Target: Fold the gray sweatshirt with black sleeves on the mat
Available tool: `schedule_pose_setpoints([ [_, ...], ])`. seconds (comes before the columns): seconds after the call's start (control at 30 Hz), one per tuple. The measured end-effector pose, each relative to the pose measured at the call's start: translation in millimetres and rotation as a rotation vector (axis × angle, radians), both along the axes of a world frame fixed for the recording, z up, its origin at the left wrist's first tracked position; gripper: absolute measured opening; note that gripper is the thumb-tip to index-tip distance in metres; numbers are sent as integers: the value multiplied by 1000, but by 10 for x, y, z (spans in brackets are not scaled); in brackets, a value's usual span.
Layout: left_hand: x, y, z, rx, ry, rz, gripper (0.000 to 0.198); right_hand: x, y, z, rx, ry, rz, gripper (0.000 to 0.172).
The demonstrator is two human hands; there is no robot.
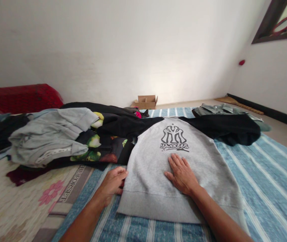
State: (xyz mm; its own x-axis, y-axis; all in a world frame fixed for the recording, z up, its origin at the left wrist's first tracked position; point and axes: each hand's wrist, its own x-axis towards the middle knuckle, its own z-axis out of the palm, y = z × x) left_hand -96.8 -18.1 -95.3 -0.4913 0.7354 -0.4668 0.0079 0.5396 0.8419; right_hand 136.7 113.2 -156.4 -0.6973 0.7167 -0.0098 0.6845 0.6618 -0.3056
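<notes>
A grey sweatshirt [153,174] with black sleeves and a dark "Yankees" print lies spread out flat, its neck away from me and its hem toward me. My right hand [182,173] rests palm down on its front, just below the print, fingers stretched out. At the sweatshirt's left side edge, above the hem band, my left hand [113,183] has its fingers closed on the fabric. The left sleeve reaches into other clothes, while the right sleeve [229,127] extends over the striped sheet.
Beneath the sweatshirt is a blue striped sheet [266,174], beside a floral mat [30,201]. Heaped clothes [50,131] lie on the left, with a red bundle [22,97] behind. Clear plastic packaging [219,109] sits at the far right; a cardboard box [145,102] stands by the wall.
</notes>
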Motion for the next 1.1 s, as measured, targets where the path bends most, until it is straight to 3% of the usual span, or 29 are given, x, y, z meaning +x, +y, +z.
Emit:
schedule_pose_setpoints([
  [0.37, 41, -46, 47, -24, -36, -45, 37, 1, 14, -23, -2, -4, 0, 72],
  [0.5, 41, -18, -34, -7, 68, -22, 31, 1, 7, -16, -3, -9, 2, 71],
  [0.77, 54, 60, -200, 120, 469, -15, 19, 1, 7, -10, 5, -11, 4, 72],
  [1.1, 150, 78, -176, 146, 510, -46, 17, 2, 5, 4, -11, -29, 3, 72],
])
